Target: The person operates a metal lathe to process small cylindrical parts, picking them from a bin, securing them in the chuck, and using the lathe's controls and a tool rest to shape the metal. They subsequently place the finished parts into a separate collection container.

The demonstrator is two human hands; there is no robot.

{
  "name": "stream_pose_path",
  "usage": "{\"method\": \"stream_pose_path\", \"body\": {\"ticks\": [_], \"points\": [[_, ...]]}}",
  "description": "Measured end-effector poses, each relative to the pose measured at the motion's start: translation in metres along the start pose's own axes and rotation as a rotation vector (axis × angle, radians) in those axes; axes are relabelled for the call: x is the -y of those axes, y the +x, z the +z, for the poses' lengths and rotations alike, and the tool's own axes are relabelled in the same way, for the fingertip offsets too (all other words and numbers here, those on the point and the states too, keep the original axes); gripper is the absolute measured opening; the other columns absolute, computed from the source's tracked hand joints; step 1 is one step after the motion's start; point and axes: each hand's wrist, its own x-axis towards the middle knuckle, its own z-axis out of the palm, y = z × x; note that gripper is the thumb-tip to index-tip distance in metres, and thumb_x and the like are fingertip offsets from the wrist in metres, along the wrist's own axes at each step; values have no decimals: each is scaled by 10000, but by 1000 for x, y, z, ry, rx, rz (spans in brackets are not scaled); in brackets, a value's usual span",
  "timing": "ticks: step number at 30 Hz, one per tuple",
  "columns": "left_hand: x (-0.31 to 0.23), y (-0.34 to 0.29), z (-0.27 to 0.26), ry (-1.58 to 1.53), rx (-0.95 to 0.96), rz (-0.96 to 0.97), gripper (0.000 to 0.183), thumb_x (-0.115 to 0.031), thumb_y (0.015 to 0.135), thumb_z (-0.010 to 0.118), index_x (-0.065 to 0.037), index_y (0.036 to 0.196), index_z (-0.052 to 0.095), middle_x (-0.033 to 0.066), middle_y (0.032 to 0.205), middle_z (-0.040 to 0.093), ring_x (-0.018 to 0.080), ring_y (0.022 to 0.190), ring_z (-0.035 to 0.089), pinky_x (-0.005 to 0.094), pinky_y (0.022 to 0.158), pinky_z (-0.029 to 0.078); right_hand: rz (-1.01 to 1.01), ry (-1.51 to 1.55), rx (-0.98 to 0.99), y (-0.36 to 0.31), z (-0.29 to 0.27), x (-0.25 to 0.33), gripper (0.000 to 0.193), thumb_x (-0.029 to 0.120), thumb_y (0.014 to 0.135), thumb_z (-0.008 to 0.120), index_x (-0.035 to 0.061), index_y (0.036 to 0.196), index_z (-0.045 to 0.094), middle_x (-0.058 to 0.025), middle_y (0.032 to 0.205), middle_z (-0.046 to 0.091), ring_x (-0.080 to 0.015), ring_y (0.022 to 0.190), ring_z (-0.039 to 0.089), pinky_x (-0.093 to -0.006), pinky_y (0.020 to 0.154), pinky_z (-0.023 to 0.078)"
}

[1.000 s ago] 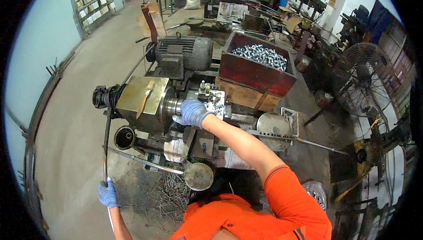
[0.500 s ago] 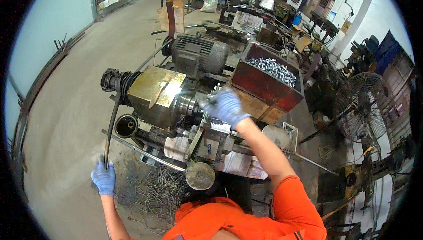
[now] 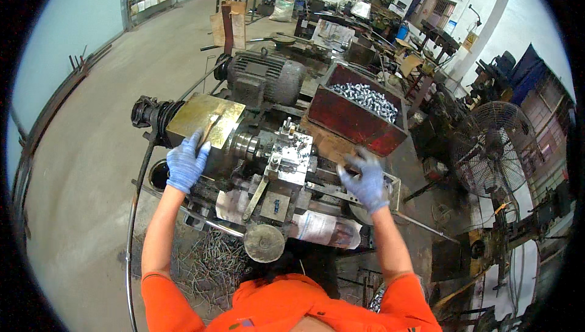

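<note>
My left hand [image 3: 186, 165], in a blue knit glove, reaches onto the brass-coloured cover [image 3: 183, 118] of the machine's spindle housing. Its thumb and finger lie apart on either side of the near end of a thin wooden stick [image 3: 210, 129], which rests on that cover. My right hand [image 3: 365, 181], gloved the same way, is slightly blurred over the right end of the machine, its fingers spread and nothing visible in them. Between my hands sit a metal chuck [image 3: 246, 147] and a tool slide [image 3: 291, 156] strewn with dark chips. A lever handle [image 3: 256, 198] slants towards me.
A dark red bin [image 3: 353, 121] of shiny metal parts [image 3: 368, 100] stands behind the slide. Past it is a motor [image 3: 265, 77]. A long dark rod [image 3: 135, 222] hangs at the left. Metal scrap [image 3: 210, 263] covers the floor nearby; a large fan [image 3: 495, 149] stands right.
My left hand has let go of the long rod and moved up to the stick on the brass cover. My right hand has left the chuck area and moved right, its fingers now spread.
</note>
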Motion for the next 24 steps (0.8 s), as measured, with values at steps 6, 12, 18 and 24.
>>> {"method": "stream_pose_path", "body": {"ticks": [6, 12, 18, 24], "points": [[-15, -8, -10, -22, -28, 1, 333, -259, 819, 597, -80, 1099, 583, 133, 844, 638, 289, 664, 625, 380, 591, 489, 192, 56, 166, -92, 13, -15, 250, 260, 709, 698, 66, 867, 693, -188, 1052, 607, -333, 984, 563, -393, 894, 421], [-5, -1, -11, -50, -120, 63, 233, -222, 835, 591, -80, 1015, 633, 131, 816, 645, 291, 656, 622, 377, 600, 491, 246, 178, 112, -106, 12, -29, 238, 264, 697, 700, 72, 839, 701, -171, 942, 641, -324, 931, 578, -389, 874, 427], [36, 10, -38, 202, -214, -135, 207, -287, 850, 563, -145, 954, 671, 98, 775, 644, 276, 628, 615, 375, 570, 477, 294, 283, 83, -113, 12, -35, 223, 232, 697, 710, 33, 794, 688, -153, 819, 650, -300, 799, 607, -367, 795, 458], [20, -1, -37, 155, -165, -48, 219, -284, 849, 563, -120, 957, 661, 118, 718, 618, 283, 602, 599, 396, 559, 462, 360, 369, 134, -128, 21, -36, 190, 220, 689, 718, 42, 746, 682, -120, 755, 655, -285, 719, 617, -360, 708, 473]]}}
